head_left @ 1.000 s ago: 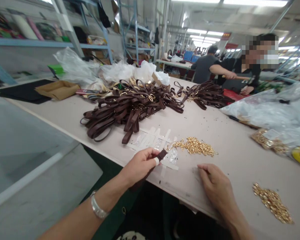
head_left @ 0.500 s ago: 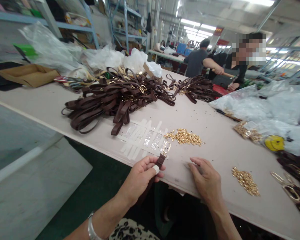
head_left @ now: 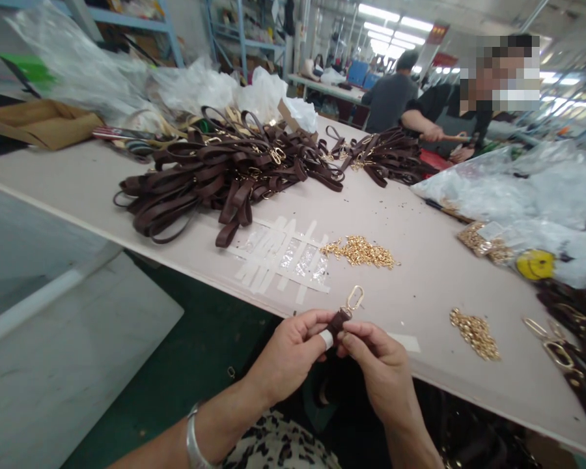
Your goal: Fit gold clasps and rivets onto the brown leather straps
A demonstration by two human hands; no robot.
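Near the table's front edge, my left hand (head_left: 297, 348) pinches a dark brown leather strap (head_left: 338, 321) between thumb and fingers. A gold oval clasp (head_left: 355, 298) sticks up from the strap's end. My right hand (head_left: 378, 361) is closed at the strap's right side, its fingertips touching the strap; anything small between them is too hidden to make out. Beyond the hands lies a pile of small gold hardware pieces (head_left: 364, 251). Another gold pile (head_left: 474, 333) lies to the right.
A large heap of brown straps (head_left: 209, 172) covers the table's back left, with more straps (head_left: 390, 156) behind. Plastic bags (head_left: 532, 189) and clasped straps (head_left: 573, 358) lie at the right. A person (head_left: 449, 117) holding a tool works across the table (head_left: 400, 215).
My right hand has moved left, from open above the table to closed at the strap. My left hand and the strap have shifted slightly right. The view has tilted a little.
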